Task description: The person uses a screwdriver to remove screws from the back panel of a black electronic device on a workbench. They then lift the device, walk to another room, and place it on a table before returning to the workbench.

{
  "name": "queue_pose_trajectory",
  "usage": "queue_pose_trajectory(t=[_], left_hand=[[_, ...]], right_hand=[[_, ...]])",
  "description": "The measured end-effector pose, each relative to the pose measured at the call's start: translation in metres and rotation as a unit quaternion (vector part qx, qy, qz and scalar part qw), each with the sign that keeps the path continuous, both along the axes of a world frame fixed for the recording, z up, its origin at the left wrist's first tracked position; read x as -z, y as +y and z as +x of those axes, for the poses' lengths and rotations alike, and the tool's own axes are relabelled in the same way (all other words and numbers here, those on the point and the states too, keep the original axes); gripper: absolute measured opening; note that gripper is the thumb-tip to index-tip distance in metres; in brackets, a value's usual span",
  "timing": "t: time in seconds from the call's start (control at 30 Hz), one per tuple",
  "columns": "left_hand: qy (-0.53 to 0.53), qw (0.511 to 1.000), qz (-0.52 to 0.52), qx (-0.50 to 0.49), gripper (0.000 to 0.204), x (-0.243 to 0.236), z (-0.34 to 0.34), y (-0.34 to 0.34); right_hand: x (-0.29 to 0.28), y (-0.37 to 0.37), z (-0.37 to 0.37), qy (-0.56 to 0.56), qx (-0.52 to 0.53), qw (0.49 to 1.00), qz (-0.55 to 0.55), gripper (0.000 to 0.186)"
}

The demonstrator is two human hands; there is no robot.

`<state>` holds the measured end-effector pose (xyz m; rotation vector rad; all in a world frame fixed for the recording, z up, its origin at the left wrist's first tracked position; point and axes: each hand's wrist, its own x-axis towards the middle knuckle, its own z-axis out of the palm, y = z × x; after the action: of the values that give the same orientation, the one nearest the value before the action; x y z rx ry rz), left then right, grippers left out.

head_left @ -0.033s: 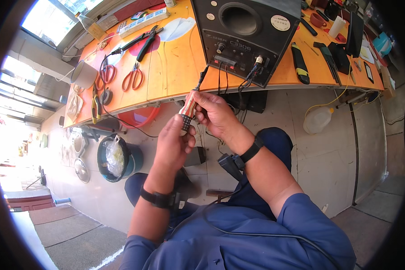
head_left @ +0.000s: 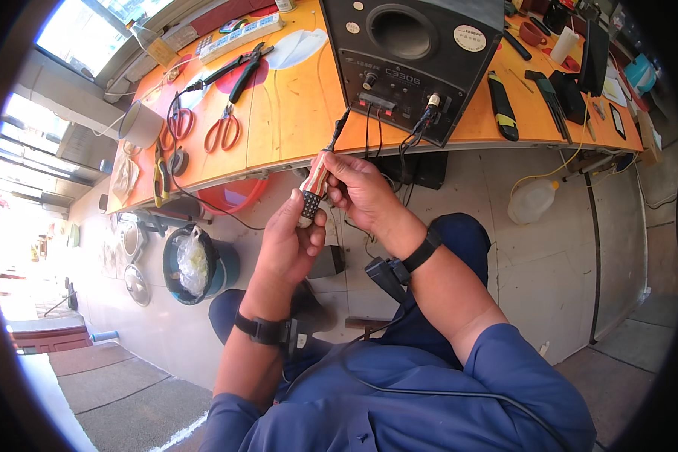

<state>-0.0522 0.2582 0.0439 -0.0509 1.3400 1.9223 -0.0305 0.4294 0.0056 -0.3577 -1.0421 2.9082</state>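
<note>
Left hand point(head_left: 286, 237) shifted slightly on striped, dotted handle point(head_left: 313, 190)

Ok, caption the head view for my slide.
Left hand and right hand holding a striped handle before a loudspeaker on an orange workbench.

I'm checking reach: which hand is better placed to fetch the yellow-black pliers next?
Left, probably. The left hand is nearer the pliers, which lie off to its left; the right hand is farther across. Both hold the striped tool, so either must first let go.

left hand point(head_left: 288, 232), right hand point(head_left: 360, 190): on striped tool point(head_left: 316, 183) | black speaker point(head_left: 410, 87)
</note>
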Motion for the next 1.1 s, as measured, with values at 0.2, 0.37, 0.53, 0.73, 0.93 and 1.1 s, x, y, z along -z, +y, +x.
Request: queue_pose_trajectory(t=[0.2,0.37,0.53,0.73,0.93,1.1], left_hand=[[0.544,0.799,-0.254,-0.046,0.043,0.011,0.006,0.014],[0.397,0.892,-0.214,-0.030,0.039,0.007,0.007,0.008],[0.010,1.000,0.028,0.009,0.030,0.003,0.000,0.004],[0.577,0.749,-0.322,-0.042,0.043,0.011,0.008,0.013],[-0.003,1.000,0.029,0.007,0.035,-0.001,0.004,0.000],[0.557,0.792,-0.242,-0.058,0.039,0.008,0.003,0.013]], right_hand=[[0.005,-0.002,-0.002,0.001,0.000,1.000,-0.016,0.027],[0.005,0.000,-0.002,0.002,0.005,1.000,0.009,0.029],[0.003,0.002,0.000,-0.010,-0.001,1.000,0.015,0.029],[0.003,-0.001,-0.003,-0.008,0.000,1.000,-0.003,0.027],[0.001,0.002,0.001,0.008,-0.001,1.000,0.003,0.027],[0.001,-0.001,0.000,0.000,0.001,1.000,-0.001,0.028]])
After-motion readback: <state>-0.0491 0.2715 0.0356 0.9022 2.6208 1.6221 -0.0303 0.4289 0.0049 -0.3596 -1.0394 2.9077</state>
